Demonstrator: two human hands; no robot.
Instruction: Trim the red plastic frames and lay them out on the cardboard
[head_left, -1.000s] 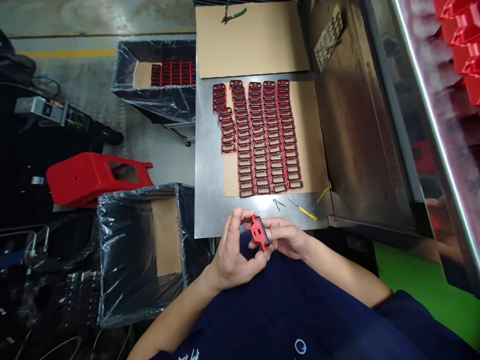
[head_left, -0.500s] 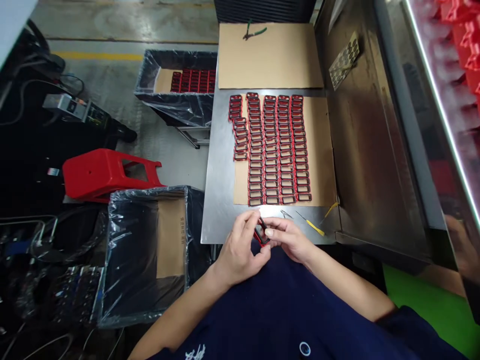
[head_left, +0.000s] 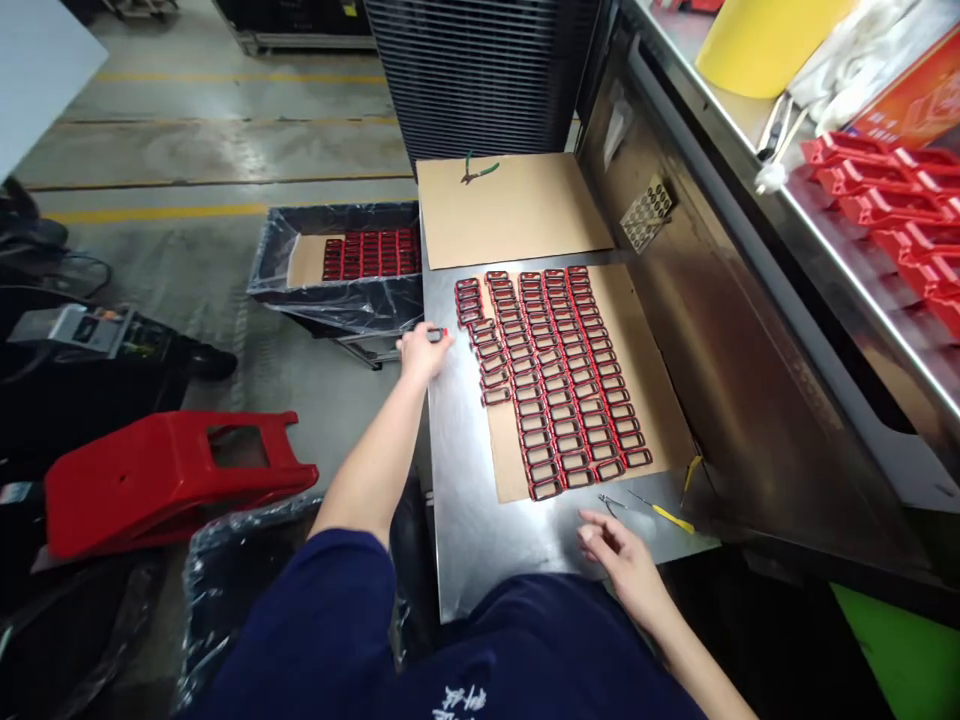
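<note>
My left hand (head_left: 421,352) is stretched out over the left edge of the metal table, its fingers closed on a small red-and-black frame (head_left: 436,335); the hand hides part of it. Just right of it, rows of similar red-and-black rectangular frames (head_left: 551,375) lie on a cardboard sheet (head_left: 512,470). Above the near part of the table, my right hand (head_left: 616,560) is held with fingers loosely bent and apart, nothing in them. Close to its fingertips lie small metal nippers (head_left: 611,505) and a yellow-handled pick (head_left: 673,518).
Green-handled pliers (head_left: 478,172) lie on a second cardboard sheet (head_left: 517,225) at the back. A plastic-lined bin (head_left: 337,303) with more frames stands left of the table (head_left: 469,540). A red stool (head_left: 157,480) is at left. Red parts (head_left: 900,215) sit on the right shelf.
My left hand has left my right hand and reached forward and left with the frame. My right hand has let go of the frame and is lower right. The view has tilted up.
</note>
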